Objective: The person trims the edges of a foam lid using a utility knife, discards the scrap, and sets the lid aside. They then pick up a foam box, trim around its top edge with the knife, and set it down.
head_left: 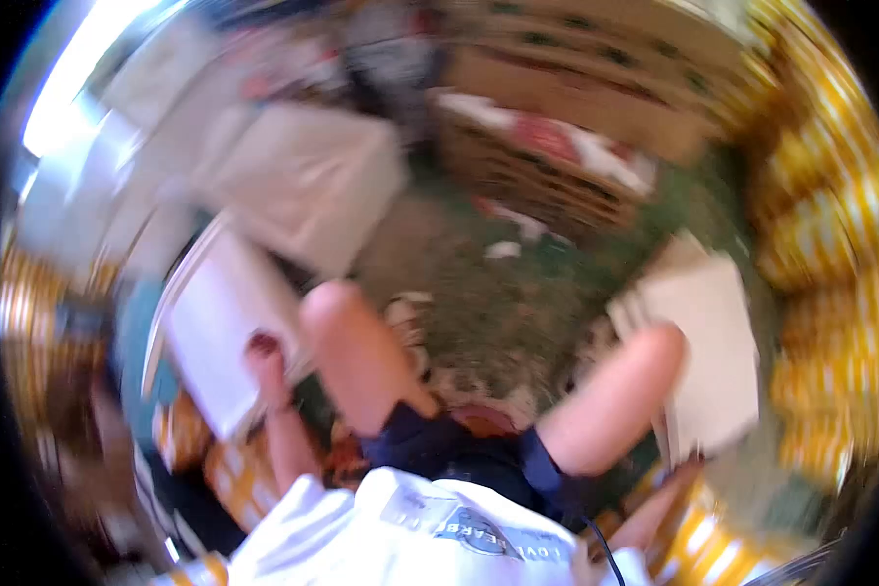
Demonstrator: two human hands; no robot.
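White box (215,342) sits tilted at your left side, just outside your left knee, with a pale flap or edge along its outer side. Your left hand (267,363) is up against its near face in view, fingers blurred, dark red patch at the tips; can't tell if they're open or gripping anything.

Your right hand (689,473) is low on the other side, at the bottom edge of a pale carton (721,361) that stands beyond your right knee. Fingers look right by that edge, but blur hides whether they're closed on it.

You're seated, knees apart, in a white shirt (391,532) and dark shorts (439,451). Ahead of you, the ground (449,249) is greenish-brown, with a white scrap (503,250) on it. Farther out: a big pale box (303,176) on the left, and a brown crate (527,186) with red-and-white contents (547,137), taller brown cardboard (615,107) behind it. Yellow-and-white bundles (811,234) line your right.
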